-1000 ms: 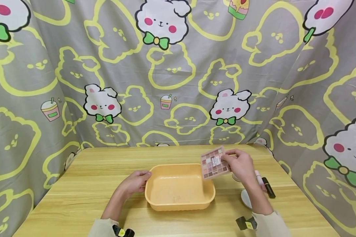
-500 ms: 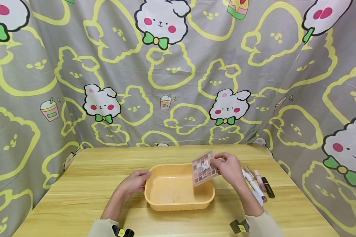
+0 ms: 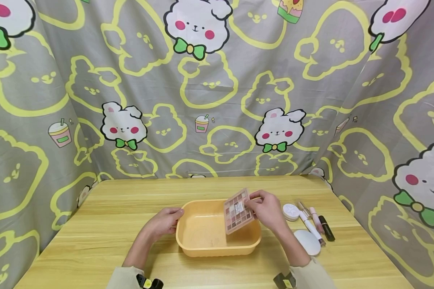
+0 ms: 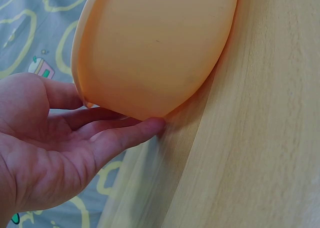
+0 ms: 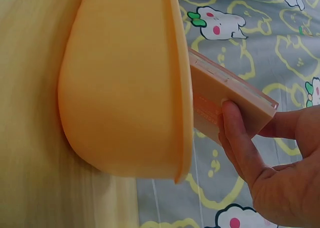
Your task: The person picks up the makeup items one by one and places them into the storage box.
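A shallow yellow-orange plastic basin (image 3: 202,233) stands on the wooden table. My left hand (image 3: 161,222) holds its left end; in the left wrist view the thumb is at the rim and the fingers (image 4: 150,128) touch the outer wall low down. An eyeshadow palette (image 3: 237,214) with a clear lid and many pink and brown pans is in my right hand (image 3: 269,210). It tilts over the right part of the basin, its lower edge inside the rim. In the right wrist view, fingers lie against the back of the palette (image 5: 235,90); the thumb is partly hidden.
Right of the basin lie a small round white compact (image 3: 291,211), a larger white disc (image 3: 308,242), a white tube (image 3: 310,224), a pink tube (image 3: 316,219) and a black tube (image 3: 326,228). A patterned curtain (image 3: 231,120) surrounds the wooden table (image 3: 130,200).
My right hand has carried the palette left and down, from the basin's right rim to over its inside. The cosmetics on the right have come into fuller view. My left hand stays put.
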The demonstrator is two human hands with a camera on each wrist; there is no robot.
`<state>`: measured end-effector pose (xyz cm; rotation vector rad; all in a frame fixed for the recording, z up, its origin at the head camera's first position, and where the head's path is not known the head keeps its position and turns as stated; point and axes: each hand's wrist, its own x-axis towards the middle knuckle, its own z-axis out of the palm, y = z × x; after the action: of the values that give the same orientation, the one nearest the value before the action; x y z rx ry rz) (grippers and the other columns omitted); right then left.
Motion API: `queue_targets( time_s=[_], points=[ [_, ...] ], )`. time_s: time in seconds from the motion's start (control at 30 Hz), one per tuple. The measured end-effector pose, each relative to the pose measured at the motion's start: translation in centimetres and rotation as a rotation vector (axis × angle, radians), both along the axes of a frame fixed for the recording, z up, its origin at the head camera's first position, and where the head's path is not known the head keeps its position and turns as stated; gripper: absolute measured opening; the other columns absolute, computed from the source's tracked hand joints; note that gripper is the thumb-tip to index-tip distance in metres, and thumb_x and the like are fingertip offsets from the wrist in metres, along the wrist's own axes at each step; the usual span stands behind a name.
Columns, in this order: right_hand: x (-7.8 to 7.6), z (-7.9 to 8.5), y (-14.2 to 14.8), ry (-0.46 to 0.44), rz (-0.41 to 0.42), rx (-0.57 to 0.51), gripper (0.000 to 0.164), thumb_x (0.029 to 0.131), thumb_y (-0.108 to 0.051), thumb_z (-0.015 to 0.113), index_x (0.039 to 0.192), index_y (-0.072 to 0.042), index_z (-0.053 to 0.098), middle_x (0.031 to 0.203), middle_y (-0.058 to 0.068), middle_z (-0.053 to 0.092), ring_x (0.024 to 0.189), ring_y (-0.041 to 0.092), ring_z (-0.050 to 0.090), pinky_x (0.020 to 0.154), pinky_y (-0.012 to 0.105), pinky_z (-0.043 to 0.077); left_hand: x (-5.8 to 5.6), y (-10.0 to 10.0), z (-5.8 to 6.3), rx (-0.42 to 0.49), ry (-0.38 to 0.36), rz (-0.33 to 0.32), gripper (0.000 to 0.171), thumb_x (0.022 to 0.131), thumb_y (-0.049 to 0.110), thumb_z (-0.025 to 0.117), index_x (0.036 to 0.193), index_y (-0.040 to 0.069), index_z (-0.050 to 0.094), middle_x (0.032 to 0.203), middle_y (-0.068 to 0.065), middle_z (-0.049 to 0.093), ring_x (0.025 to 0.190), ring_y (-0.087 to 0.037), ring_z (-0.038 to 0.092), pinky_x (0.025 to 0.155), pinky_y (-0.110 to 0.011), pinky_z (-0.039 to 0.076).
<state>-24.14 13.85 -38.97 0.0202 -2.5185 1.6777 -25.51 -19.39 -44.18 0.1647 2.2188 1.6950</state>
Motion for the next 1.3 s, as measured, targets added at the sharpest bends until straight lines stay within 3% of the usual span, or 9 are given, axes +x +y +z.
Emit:
queue_targets(
  time_s=[0.57,1.3],
  points=[
    [0.1,-1.8,-2.2,-0.034,0.081,-0.054,0.02,0.092,-0.006,0.07,0.107,0.006,0.066,0.082,0.011,0.072,0.067,0.02,0.07,0.057,0.033,0.06,0.0,-0.1,0.1,0.026,-0.004,-0.035,0.053,0.11,0.024,0.04,0.147,-0.014,0.039,0.128,-0.028,0.064,0.114,-0.031,0.067,0.09,-0.045,0.059],
    [0.1,-3.2,-3.2,-0.033,0.145,-0.013,0.022,0.092,-0.008,0.07,0.108,0.007,0.064,0.082,0.011,0.071,0.068,0.018,0.068,0.056,0.033,0.059,0.1,-0.1,0.2,0.013,0.0,-0.025,0.052,0.11,0.023,0.04,0.146,-0.014,0.04,0.125,-0.027,0.065,0.112,-0.03,0.067,0.09,-0.045,0.059]
  ],
)
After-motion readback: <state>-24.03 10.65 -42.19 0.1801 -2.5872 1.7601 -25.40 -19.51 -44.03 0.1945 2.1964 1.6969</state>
